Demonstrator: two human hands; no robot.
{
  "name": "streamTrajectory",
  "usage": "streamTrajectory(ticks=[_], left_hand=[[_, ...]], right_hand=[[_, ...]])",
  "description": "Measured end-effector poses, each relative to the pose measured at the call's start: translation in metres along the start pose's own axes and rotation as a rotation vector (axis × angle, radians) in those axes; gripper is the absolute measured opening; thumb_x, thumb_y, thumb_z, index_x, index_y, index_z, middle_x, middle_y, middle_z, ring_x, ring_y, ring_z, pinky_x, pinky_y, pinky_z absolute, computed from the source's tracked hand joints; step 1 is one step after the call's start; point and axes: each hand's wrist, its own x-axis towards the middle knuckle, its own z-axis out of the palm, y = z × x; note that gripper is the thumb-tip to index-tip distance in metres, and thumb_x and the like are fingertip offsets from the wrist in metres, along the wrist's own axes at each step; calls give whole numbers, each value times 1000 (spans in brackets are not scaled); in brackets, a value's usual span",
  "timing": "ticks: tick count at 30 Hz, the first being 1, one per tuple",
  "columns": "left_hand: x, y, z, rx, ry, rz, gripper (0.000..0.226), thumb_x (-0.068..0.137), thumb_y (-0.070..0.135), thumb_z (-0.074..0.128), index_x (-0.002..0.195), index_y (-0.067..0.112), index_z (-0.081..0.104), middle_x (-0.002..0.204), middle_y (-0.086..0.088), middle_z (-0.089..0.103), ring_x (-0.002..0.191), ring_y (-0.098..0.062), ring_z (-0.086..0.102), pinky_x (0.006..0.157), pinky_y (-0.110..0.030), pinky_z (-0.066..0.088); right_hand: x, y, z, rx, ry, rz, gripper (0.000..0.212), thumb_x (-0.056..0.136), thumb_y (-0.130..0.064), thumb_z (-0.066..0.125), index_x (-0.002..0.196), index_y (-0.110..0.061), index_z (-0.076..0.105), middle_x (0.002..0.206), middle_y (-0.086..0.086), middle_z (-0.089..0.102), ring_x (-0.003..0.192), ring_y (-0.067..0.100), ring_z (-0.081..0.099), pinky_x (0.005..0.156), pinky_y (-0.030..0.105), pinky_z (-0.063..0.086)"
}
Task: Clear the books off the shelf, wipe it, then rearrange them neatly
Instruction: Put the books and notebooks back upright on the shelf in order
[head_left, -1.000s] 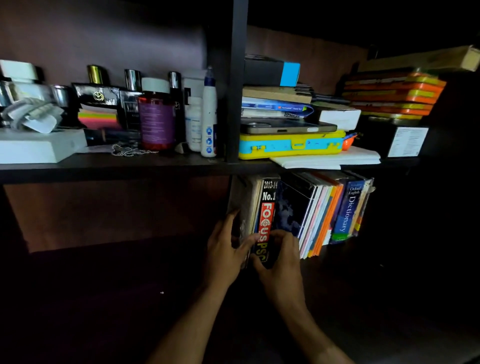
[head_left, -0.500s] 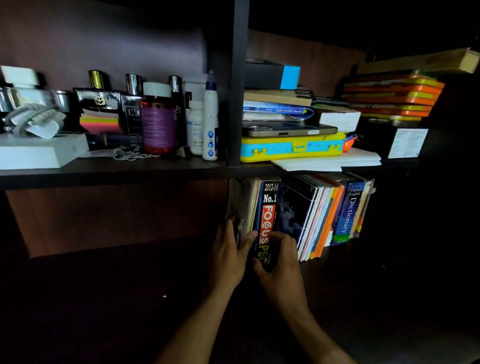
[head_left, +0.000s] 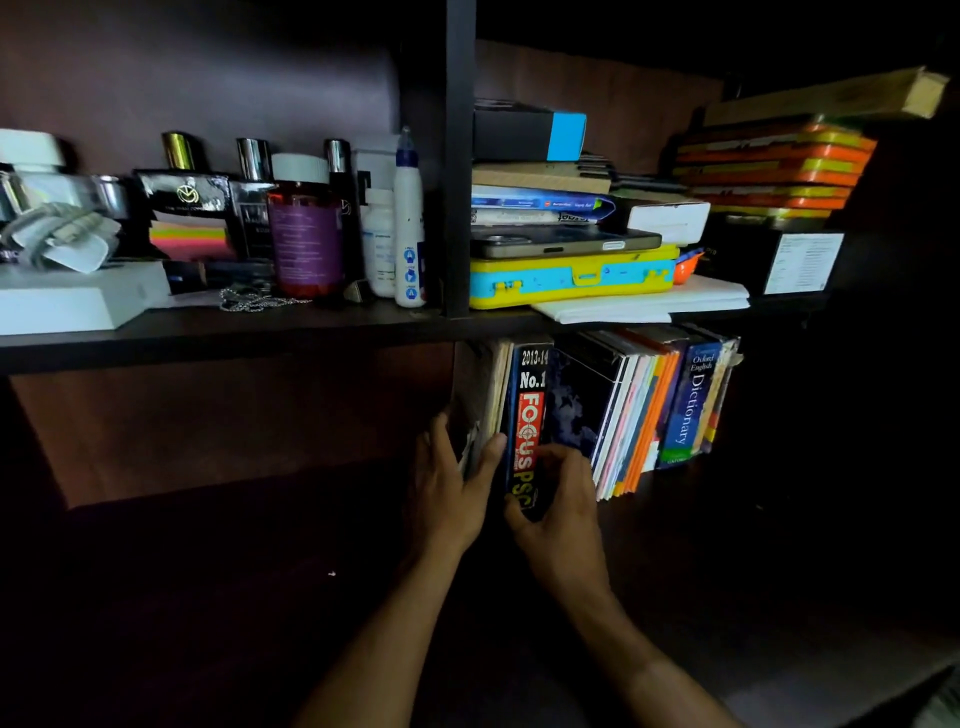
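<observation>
Gripping Focus book (head_left: 529, 431), right hand (head_left: 563, 512); left hand (head_left: 447, 486) pinching thin books (head_left: 485, 395); lower shelf dark.

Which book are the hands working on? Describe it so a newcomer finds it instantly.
Look under the long dark shelf board, at the upright row of books. Near its left end, between both hands, stands the FOCUS book: the only dark spine with a red block and bold white lettering.

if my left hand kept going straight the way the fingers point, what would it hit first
Probably the thin pale books at the left end of the row; the left hand already touches them. Behind lies the dark shelf back, depth unclear.
</observation>
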Motion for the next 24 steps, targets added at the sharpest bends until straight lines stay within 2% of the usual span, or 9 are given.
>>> streamTrajectory(ticks=[2, 4, 7, 9, 12, 15, 18, 21, 24], left_hand=[[-9, 8, -5, -50, 78, 45, 74, 91, 68, 53, 153, 32, 32, 156, -1, 38, 139, -22, 42, 110, -38, 39], [-20, 22, -13, -104, 162, 83, 62, 94, 54, 59, 148, 29, 40, 147, -1, 46, 130, -20, 51, 105, -37, 44], [-39, 50, -20, -173, 142, 114, 49, 94, 33, 69, 138, 22, 50, 130, -1, 57, 108, -13, 62, 94, -36, 52], [-58, 72, -21, -216, 96, 132, 39, 93, 23, 71, 129, 20, 55, 113, 0, 64, 90, 1, 63, 86, -30, 55], [-110, 116, -10, -269, -61, 178, 22, 95, 21, 69, 116, 17, 63, 94, 3, 69, 73, 7, 62, 70, -15, 49], [-179, 169, 17, -275, -344, 244, 19, 92, 41, 59, 102, 26, 68, 90, 8, 73, 81, -3, 68, 74, -25, 53], [-251, 223, 50, -270, -639, 276, 15, 101, 35, 57, 94, 31, 69, 88, 9, 73, 82, -4, 68, 73, -24, 53], [-304, 262, 80, -239, -794, 307, 12, 100, 28, 62, 108, 29, 70, 94, 9, 72, 86, -7, 68, 83, -32, 55], [-347, 291, 108, -143, -969, 302, 33, 99, 32, 64, 130, 22, 60, 112, 7, 64, 99, -11, 63, 95, -34, 51]], right_hand=[[-3, -6, -4, 40, 5, 42, 54, 79, -12, 79, 122, -26, 49, 117, -7, 53, 112, 7, 55, 95, 26, 51], [-9, -17, -13, 82, 1, 62, 51, 82, -13, 78, 122, -28, 49, 118, -8, 54, 113, 3, 56, 95, 18, 49], [-21, -33, -38, 152, -58, 85, 50, 88, -15, 76, 128, -31, 51, 121, -10, 55, 109, 1, 59, 89, 13, 49], [-29, -45, -65, 188, -77, 114, 46, 90, -13, 74, 128, -28, 55, 123, -5, 57, 105, 3, 62, 85, 9, 47], [-54, -70, -140, 149, -119, 111, 33, 90, -20, 72, 121, -21, 62, 117, 0, 66, 102, 3, 65, 94, 20, 51], [-97, -91, -239, 69, -177, 140, 36, 84, -31, 66, 119, -23, 62, 107, -7, 71, 100, 4, 67, 93, 26, 52], [-143, -100, -343, -80, -158, 226, 39, 82, -42, 65, 116, -25, 61, 102, -6, 71, 95, 11, 68, 90, 38, 55], [-178, -108, -438, -313, -122, 285, 31, 89, -36, 71, 116, -23, 63, 102, -5, 69, 94, 10, 65, 89, 37, 53], [-207, -98, -529, -591, -37, 386, 33, 94, -31, 69, 123, -18, 62, 115, 0, 66, 108, 15, 61, 97, 34, 47]])
